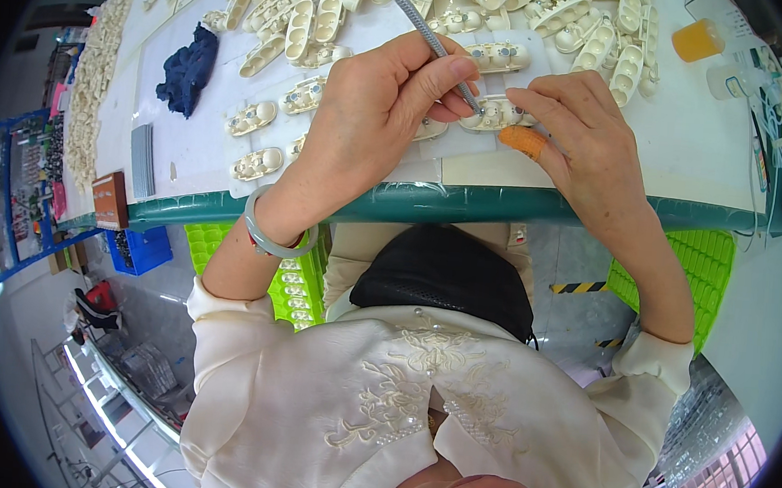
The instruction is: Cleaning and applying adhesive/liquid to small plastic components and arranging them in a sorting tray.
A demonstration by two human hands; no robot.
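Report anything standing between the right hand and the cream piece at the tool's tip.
Nothing visible does: the right hand is at the right end of the cream piece. The gray tool in the left hand reaches its left part.

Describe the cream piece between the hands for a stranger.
Find the white table, then its green edge. Beyond it, the left hand and right hand flank one cream piece. Alone among its neighbours, it has the grey tool pointed at it.
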